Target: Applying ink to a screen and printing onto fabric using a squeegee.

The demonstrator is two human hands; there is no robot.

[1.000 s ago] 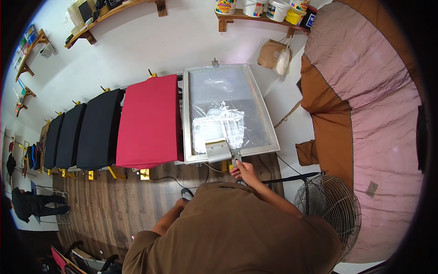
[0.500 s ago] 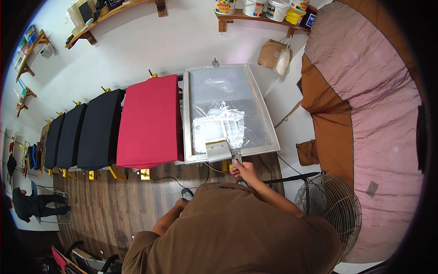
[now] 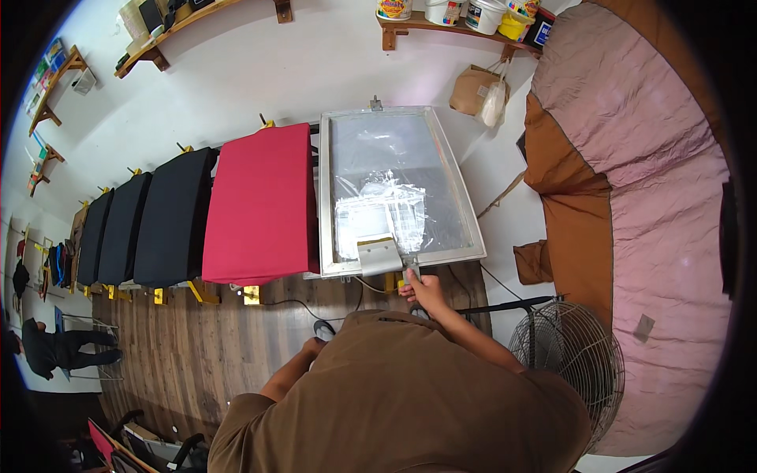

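A screen printing frame (image 3: 479,249) with a pale metal border lies flat before me, white ink smeared over the near half of its mesh. Resting on its front border, a squeegee (image 3: 380,256) has its blade edge toward the ink. My right hand (image 3: 426,292) is closed around the small metal clamp (image 3: 411,272) at the frame's front edge, thumb uppermost. Low by my body, at the left, hangs my left hand (image 3: 314,348); its fingers are mostly hidden. Left of the frame, a red shirt (image 3: 259,206) is stretched over a printing board.
Several boards with black shirts (image 3: 173,219) continue the row leftward. A caged fan (image 3: 568,370) stands at my right, near a pink and brown cloth (image 3: 631,158). Tubs (image 3: 482,16) line a wall shelf. Cables cross the wooden floor (image 3: 181,339). Another person (image 3: 67,347) stands far left.
The view has shifted slightly. My right hand stays at the clamp, and the frame and squeegee keep their places. The person at far left has shifted a little.
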